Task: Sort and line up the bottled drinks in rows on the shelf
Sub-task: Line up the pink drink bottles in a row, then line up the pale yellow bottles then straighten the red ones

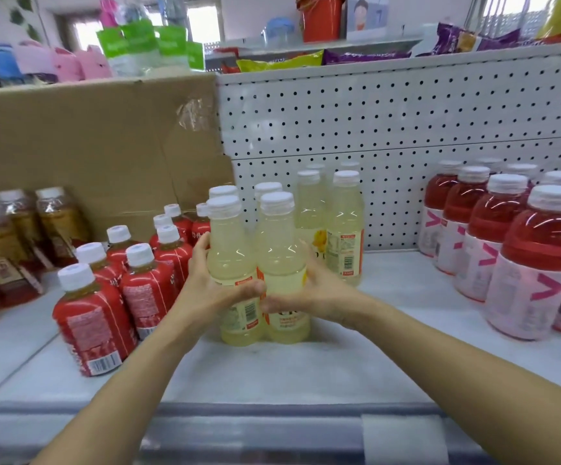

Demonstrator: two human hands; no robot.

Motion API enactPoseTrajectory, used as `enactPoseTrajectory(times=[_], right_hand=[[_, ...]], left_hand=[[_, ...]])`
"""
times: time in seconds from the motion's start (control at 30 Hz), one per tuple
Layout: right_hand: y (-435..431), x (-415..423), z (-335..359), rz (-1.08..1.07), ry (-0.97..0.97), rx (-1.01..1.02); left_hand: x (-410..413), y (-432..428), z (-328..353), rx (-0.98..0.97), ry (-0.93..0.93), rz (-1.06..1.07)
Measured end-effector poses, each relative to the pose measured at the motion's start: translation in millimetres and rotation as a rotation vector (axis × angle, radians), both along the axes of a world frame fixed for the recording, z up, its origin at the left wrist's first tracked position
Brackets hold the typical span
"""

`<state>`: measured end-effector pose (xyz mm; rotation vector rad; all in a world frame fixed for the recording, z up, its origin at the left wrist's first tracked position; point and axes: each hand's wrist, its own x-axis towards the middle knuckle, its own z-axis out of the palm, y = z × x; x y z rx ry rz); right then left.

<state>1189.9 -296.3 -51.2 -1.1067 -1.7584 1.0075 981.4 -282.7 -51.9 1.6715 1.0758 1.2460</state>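
Several pale yellow bottled drinks with white caps stand in the middle of the white shelf point(306, 370). My left hand point(212, 283) grips the front left yellow bottle point(230, 263) and my right hand point(309, 290) grips the front right yellow bottle point(280, 256); the two bottles stand side by side, touching. More yellow bottles point(344, 226) stand behind, near the pegboard. Red-labelled tea bottles point(94, 313) fill the left in rows. Pink-labelled red drinks point(534, 263) line the right.
Brown tea bottles point(0, 243) stand at the far left before a cardboard sheet point(87, 139). A white pegboard point(389, 122) backs the shelf. Snack bags point(306, 58) and plush toys lie on the upper shelf. Bare shelf lies between the yellow and pink-labelled bottles.
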Motion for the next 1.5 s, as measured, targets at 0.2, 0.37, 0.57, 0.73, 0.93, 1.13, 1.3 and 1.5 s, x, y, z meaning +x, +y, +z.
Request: enactPoseTrajectory(times=[0.2,0.37,0.57,0.73,0.93,1.13,1.3,1.5], right_hand=[[-5.1,-3.4,11.7,-0.007,-0.088,0.019],[-7.8,54.4,61.3,-0.469,0.029,0.503],[44.4,95.2,112.2,-0.517,-0.238,0.265],[59.0,101.2,86.2,-0.268,-0.117,0.062],[64.1,114.9,75.0,-0.443,-0.134,0.185],[64.4,117.8,72.1,-0.451,-0.208,0.145],[67.2,121.9,71.3,-0.45,-0.194,0.203],[72.0,117.3,73.1,-0.559,-0.283,0.196]], left_hand=[[2.9,-16.3,17.5,0.068,-0.041,0.218],[30.2,-34.6,87.3,0.505,0.081,0.35],[96.1,9.0,166.1,0.454,0.697,0.028],[132.1,62.1,165.6,0.238,0.956,-0.026],[140.8,88.9,165.5,0.125,1.169,-0.053],[138.7,102.8,167.4,0.085,1.112,-0.111],[135.1,105.0,163.9,0.082,1.017,-0.153],[136.1,106.5,160.9,0.109,0.984,-0.17]])
